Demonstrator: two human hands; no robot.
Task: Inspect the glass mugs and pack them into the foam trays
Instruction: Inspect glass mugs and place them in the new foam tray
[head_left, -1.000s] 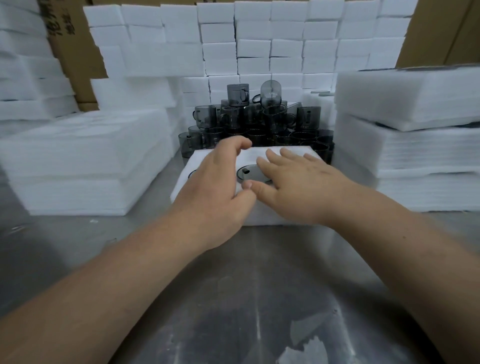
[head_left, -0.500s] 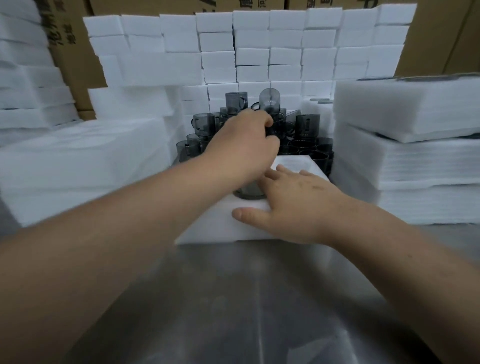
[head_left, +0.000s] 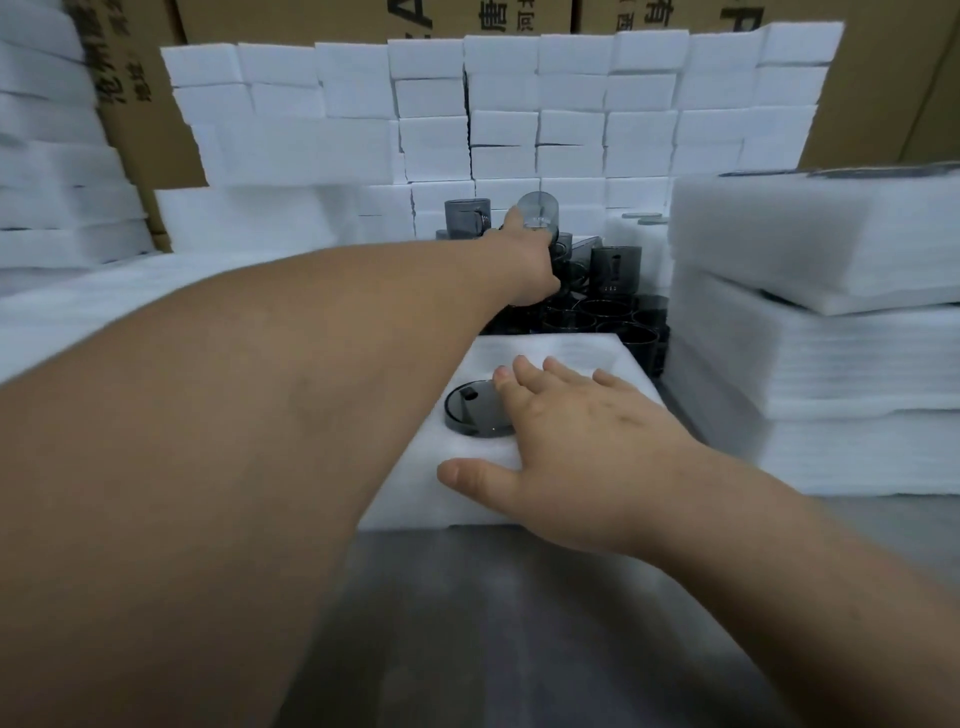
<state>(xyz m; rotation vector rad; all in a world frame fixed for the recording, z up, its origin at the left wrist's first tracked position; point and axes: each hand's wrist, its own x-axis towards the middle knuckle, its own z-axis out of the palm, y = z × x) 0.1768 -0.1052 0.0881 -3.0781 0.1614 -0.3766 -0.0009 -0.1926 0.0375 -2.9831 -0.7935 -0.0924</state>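
- Your right hand (head_left: 587, 452) lies flat on the foam tray (head_left: 566, 353). Its fingers (head_left: 532, 376) are spread, the thumb is along the tray's near edge, and the fingertips touch the dark glass mug (head_left: 470, 413) seated in a tray hole.
- Your left hand (head_left: 527, 260) reaches into the mug pile (head_left: 602, 312) behind the tray. One finger lies against a tilted mug (head_left: 540, 210) on top of the pile.
- Room is tight. A tall foam stack (head_left: 831, 364) stands just beside the tray's right edge, a lower foam stack (head_left: 78, 296) is on the left, and a wall of foam blocks (head_left: 571, 114) closes in behind the pile.
- The worktop (head_left: 519, 623) nearest you lies open.
- The rest of your left fingers are hidden behind the hand, so I cannot tell whether they grip the tilted mug.
- Your left forearm covers the tray's left part.
- The pile is dark and crowded, so single mugs low in it are hard to make out.
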